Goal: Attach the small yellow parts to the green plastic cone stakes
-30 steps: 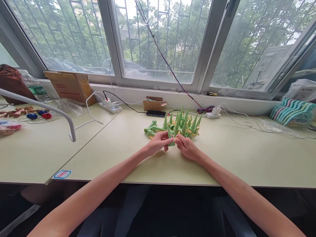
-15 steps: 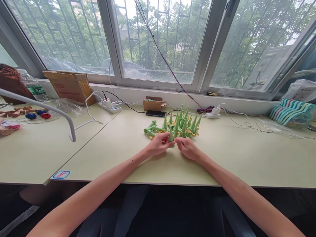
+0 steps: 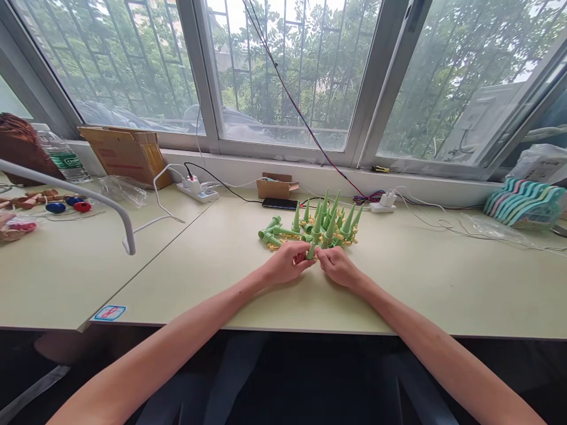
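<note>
My left hand (image 3: 287, 263) is closed around a green plant-watering spike (image 3: 310, 252), holding it tilted with its tip leaning right, just above the table. Pressed up against the spike's right side, my right hand (image 3: 337, 265) has its fingers pinched together. What sits between those fingertips is mostly hidden. Just beyond my hands stands a cluster of upright green watering spikes (image 3: 330, 227) with small yellow valves at their bases. To the left of that cluster, several more green spikes (image 3: 271, 229) lie on their sides.
Behind the spikes are a black phone (image 3: 280, 203) and a small cardboard box (image 3: 274, 188). Power strips (image 3: 198, 190) with cables run along the windowsill. A grey curved metal bar (image 3: 88, 186) crosses the left side. Pastel hangers (image 3: 522, 200) stand at far right.
The held spike has gone from nearly upright to leaning right. My left hand has turned slightly with it, while my right hand stays almost in place.
</note>
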Demonstrator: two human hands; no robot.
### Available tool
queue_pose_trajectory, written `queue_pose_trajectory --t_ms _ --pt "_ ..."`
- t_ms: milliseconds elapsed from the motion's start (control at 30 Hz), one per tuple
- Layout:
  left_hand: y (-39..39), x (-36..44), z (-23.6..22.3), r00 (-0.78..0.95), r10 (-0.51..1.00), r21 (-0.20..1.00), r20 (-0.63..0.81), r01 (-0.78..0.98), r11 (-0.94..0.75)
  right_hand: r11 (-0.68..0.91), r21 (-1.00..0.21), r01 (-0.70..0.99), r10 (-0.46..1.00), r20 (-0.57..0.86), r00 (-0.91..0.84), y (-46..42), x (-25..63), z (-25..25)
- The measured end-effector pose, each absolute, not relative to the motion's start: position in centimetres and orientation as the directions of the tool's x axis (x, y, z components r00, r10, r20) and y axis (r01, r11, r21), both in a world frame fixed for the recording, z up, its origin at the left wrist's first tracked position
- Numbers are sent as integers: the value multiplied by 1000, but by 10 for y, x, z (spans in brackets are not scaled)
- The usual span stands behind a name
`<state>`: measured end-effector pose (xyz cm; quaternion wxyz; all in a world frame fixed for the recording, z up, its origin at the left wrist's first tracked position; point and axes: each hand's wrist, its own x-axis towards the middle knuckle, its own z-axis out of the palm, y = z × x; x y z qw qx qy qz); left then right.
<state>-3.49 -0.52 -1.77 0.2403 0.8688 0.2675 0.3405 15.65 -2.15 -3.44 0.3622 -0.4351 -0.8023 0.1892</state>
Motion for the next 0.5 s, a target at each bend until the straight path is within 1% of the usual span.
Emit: queue_pose_trajectory --t_ms 100,267,333,400,500 --pt "-6 -35 -17 611 651 629 449 301 -716 559 -606 567 829 429 -359 -21 156 -35" --pt "-6 -31 -15 549 727 765 412 224 -603 563 -614 553 825 460 -329 -21 156 -33" --pt "-7 -30 -12 542 759 837 362 169 -521 558 -612 560 825 482 -294 -22 155 -30" --pt "-7 -30 -9 546 788 904 284 121 -409 549 -614 566 828 494 -267 -24 155 -28" --pt "-7 -31 -3 533 824 962 192 63 -265 541 -635 552 836 477 -271 -26 155 -27"
